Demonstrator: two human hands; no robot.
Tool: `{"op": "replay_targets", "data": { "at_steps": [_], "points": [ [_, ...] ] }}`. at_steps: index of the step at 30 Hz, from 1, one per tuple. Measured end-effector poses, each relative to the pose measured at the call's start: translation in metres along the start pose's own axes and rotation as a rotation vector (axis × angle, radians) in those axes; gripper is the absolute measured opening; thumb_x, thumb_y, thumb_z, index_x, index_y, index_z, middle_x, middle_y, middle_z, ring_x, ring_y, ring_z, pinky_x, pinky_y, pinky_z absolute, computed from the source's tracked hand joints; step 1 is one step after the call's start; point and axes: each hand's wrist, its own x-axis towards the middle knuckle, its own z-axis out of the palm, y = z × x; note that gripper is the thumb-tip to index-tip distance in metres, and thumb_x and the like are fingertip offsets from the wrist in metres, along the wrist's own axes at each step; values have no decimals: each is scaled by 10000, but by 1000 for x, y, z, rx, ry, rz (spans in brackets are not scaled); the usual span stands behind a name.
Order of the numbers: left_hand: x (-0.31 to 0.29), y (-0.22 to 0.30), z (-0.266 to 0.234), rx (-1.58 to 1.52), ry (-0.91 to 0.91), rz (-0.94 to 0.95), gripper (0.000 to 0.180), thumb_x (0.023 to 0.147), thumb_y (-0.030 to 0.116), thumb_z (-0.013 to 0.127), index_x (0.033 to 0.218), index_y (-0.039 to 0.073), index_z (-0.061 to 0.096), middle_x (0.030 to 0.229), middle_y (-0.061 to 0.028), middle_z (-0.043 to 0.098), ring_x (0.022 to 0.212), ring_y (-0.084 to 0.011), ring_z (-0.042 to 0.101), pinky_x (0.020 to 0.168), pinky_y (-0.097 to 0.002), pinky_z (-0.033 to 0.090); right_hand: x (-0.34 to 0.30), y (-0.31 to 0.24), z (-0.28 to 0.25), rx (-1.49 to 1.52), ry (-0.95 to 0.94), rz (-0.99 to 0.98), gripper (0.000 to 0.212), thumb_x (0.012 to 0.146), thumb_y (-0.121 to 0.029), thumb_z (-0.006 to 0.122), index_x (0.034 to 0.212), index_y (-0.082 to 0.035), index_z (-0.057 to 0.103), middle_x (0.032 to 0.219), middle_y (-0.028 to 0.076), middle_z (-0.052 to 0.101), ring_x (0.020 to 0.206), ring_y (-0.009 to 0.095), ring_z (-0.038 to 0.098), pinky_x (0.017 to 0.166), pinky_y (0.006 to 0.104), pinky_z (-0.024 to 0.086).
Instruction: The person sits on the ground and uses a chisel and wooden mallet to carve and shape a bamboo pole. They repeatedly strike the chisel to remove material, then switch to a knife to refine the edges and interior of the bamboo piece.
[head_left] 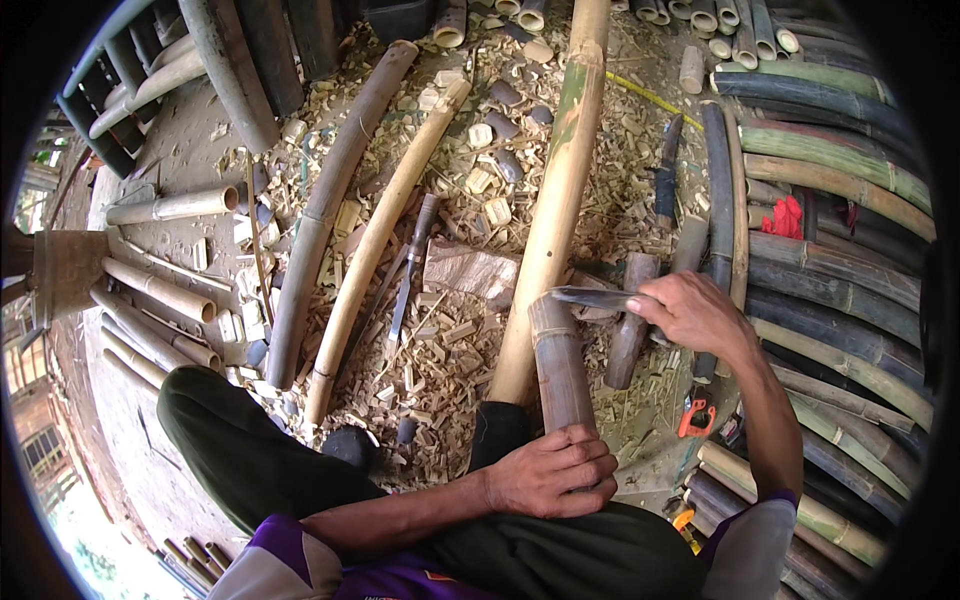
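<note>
My left hand [548, 474] is closed around the lower end of a short, dark bamboo piece [563, 375], which stands up from my lap and leans slightly away. A knife [595, 297] is in my closed right hand [692, 315]. Its dark blade points left and lies across the pale upper end of that piece; whether it cuts in, I cannot tell. Just left of the piece runs a long, peeled bamboo pole [548, 220], its near end by my dark-covered foot. Behind the blade is a rough wood block [470, 272].
Wood chips [430, 400] cover the ground. Left of the pole lie a chisel [410, 270] and two long bamboo poles [325, 215]. At right are a thick wooden stick [632, 325], a sheathed blade [666, 175], an orange-handled tool [697, 417] and stacked bamboo [840, 270].
</note>
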Motion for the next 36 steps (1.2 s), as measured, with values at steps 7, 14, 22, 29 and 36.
{"op": "replay_targets", "data": {
  "at_steps": [7, 14, 22, 29, 36],
  "points": [
    [2, 2, 2, -15, 12, -13, 247, 754, 147, 690, 984, 77, 635, 1069, -86, 627, 1029, -237, 616, 945, -405, 521, -53, 30, 24, -450, 208, -153, 326, 964, -312, 599, 818, -24, 643, 767, 235, 673, 783, 430, 680, 703, 487, 528],
    [14, 0, -22, 42, 41, -82, 238, 785, 133, 648, 1006, 54, 614, 1075, -108, 593, 1025, -265, 606, 973, -451, 497, -107, 50, 90, 417, 381, 358, 313, 1006, -252, 590, 781, -35, 604, 582, 43, 531, 510, 172, 534, 535, 349, 451],
    [36, -150, -208, 494, 237, -1187, 527, 710, 130, 812, 1146, -29, 560, 980, -218, 719, 880, -311, 708, 773, -423, 580, -75, -28, 223, 2059, 674, 361, 227, 968, -192, 593, 1120, -23, 592, 843, 74, 595, 727, 210, 609, 677, 379, 536],
    [11, -147, -144, 801, -195, -972, 878, 707, 208, 866, 1413, 16, 381, 1267, -296, 503, 1180, -462, 490, 1056, -492, 405, -10, -91, 205, 2304, 863, 64, 387, 911, -68, 599, 1275, -29, 474, 1040, 105, 580, 975, 257, 593, 920, 442, 495],
    [-29, -91, -33, -4, -125, -1193, 369, 851, 122, 660, 1190, -11, 604, 990, -221, 711, 911, -341, 704, 845, -424, 563, 32, -112, 202, 881, 1031, 202, 636, 944, -309, 673, 1402, 50, 416, 1276, 242, 511, 1196, 362, 520, 1035, 457, 413]
  ]
}}
